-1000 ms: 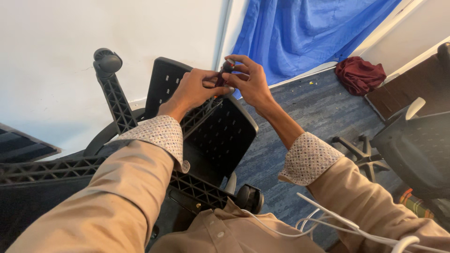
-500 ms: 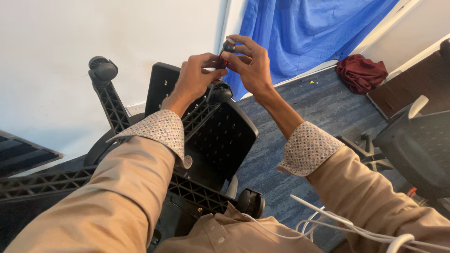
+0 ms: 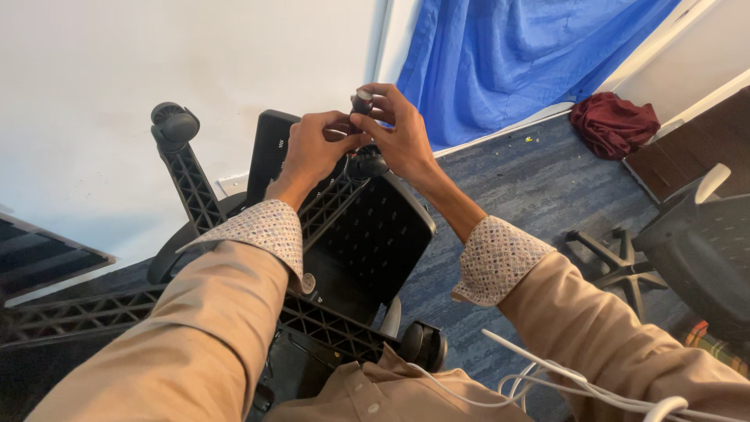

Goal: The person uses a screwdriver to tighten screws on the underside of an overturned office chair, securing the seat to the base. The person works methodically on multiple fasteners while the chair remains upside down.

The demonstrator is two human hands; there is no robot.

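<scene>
Both hands meet at the far centre of the view, raised above an upturned chair base. The left hand (image 3: 312,148) curls its fingers inward and pinches the lower part of a small black caster (image 3: 361,103); the right hand (image 3: 402,133) closes thumb and fingertips around the same caster from the right, so the two hands press toward each other with the caster between them. How much of the caster lies inside the grip cannot be told.

Just below the hands, a black caster socket end (image 3: 367,166) of the chair base (image 3: 336,199) points up, close under the knuckles. A perforated black seat pan (image 3: 375,234) lies beneath, tilted. To the left, one ribbed leg rises to another caster (image 3: 173,123), well apart from the hands. A near leg ends in a third caster (image 3: 423,344) just beside the shirt front.

Open blue-grey carpet (image 3: 531,180) lies to the right. Beyond it hang a blue cloth (image 3: 508,55) and a dark red bundle (image 3: 613,123). At the right edge stands a second black chair (image 3: 695,250). A white wall (image 3: 156,62) closes the left.
</scene>
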